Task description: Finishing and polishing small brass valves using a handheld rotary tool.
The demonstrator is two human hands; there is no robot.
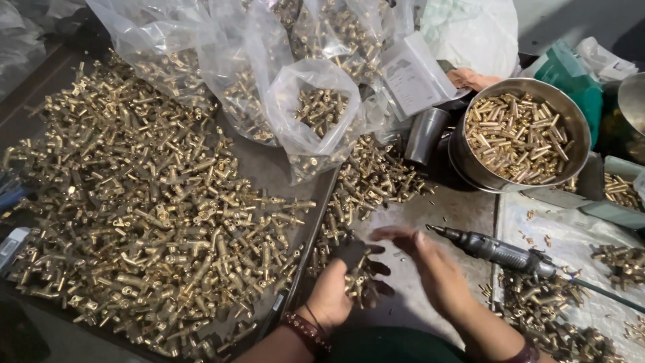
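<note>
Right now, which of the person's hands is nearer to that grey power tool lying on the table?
Right. The right hand hovers just beside the power tool, close to its tip. The left hand is farther off, cupping small brass parts on the other side of the right hand.

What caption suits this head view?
Left hand cups brass fittings; blurred right hand hovers beside a heaped tray.

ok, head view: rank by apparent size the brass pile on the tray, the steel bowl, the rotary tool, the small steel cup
1. Brass pile on the tray
2. Steel bowl
3. Rotary tool
4. Small steel cup
The tool lies nearer the camera than the cup, so that gap is less sure.
</note>
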